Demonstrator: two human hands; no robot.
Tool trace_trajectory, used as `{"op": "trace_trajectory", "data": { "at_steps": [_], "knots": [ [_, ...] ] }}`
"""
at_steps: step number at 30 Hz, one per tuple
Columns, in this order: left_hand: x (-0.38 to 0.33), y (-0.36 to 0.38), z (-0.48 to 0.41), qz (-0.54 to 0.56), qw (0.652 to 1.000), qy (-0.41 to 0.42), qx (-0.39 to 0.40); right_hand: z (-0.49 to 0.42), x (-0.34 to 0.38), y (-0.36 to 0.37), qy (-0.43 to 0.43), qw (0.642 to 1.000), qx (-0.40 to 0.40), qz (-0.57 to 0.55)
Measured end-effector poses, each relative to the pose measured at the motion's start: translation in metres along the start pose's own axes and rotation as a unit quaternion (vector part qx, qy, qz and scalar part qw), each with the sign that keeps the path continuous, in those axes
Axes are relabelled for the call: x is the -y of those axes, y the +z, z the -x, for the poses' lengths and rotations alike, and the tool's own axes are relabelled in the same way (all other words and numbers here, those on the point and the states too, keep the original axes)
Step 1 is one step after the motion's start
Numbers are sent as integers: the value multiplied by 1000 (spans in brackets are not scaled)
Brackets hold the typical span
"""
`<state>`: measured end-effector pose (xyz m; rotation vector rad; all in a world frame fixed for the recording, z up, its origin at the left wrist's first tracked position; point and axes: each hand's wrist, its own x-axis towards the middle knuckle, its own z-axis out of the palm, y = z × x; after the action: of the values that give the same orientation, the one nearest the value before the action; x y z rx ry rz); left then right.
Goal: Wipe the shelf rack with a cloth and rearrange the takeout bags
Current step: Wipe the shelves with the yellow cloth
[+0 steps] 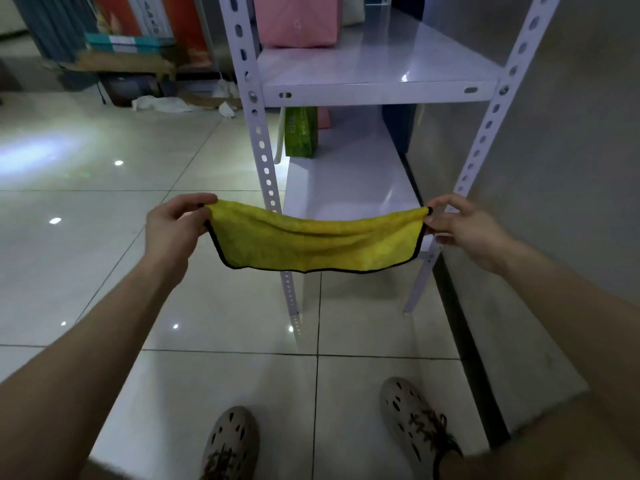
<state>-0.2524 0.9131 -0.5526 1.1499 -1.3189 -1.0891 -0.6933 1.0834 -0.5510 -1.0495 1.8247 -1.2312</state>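
- Left hand (173,223) pinches the cloth (311,244) at its top left corner, thumb and fingers curled on the edge.
- Right hand (464,226) pinches the top right corner the same way. The hands are well apart, at about one height.
- Cloth: yellow with dark trim, stretched between the hands and sagging in the middle. It hangs in the air in front of the rack (258,133), level with the lower shelf (346,188).
- Rack: white metal with perforated posts, standing just beside the wall (554,168) on the right.
- Upper shelf (377,93): a pink bag (298,22) stands upright at the far left.
- Lower shelf: a green bag (300,133) stands upright at the far left. Something pink sits just behind it, mostly hidden.
- Floor (138,271): glossy pale tiles with spots of reflected light.
- Two perforated shoes (230,441) at the bottom edge, toes toward the rack.
- Far left: stacked boxes (138,29), with crumpled white material (159,103) on the floor before them.
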Motion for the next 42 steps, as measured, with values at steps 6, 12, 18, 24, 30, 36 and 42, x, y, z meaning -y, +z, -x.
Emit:
{"op": "trace_trajectory", "data": {
  "at_steps": [6, 12, 18, 24, 30, 36, 42],
  "knots": [
    [-24, -7, -6, 32, 999, 35, 16, -1, -2, 11, 102, 992, 53, -48],
    [-33, -8, -5, 36, 998, 41, 26, -2, -1, 27, 180, 967, 47, -176],
    [-40, -10, -3, 58, 998, 20, 9, -7, -1, 36, 118, 979, 2, -164],
    [-27, -29, -15, -10, 1000, 7, 23, -6, 5, 22, 82, 989, 38, -117],
    [-17, -38, -15, -173, 981, 35, 76, -3, 11, 12, -7, 999, 24, -35],
    [-15, -35, -14, -435, 887, 151, 50, 6, 12, 13, -81, 982, 4, 173],
    [-19, -36, -15, -405, 907, 114, 7, 3, 22, 10, -102, 980, -27, 166]
  ]
}}
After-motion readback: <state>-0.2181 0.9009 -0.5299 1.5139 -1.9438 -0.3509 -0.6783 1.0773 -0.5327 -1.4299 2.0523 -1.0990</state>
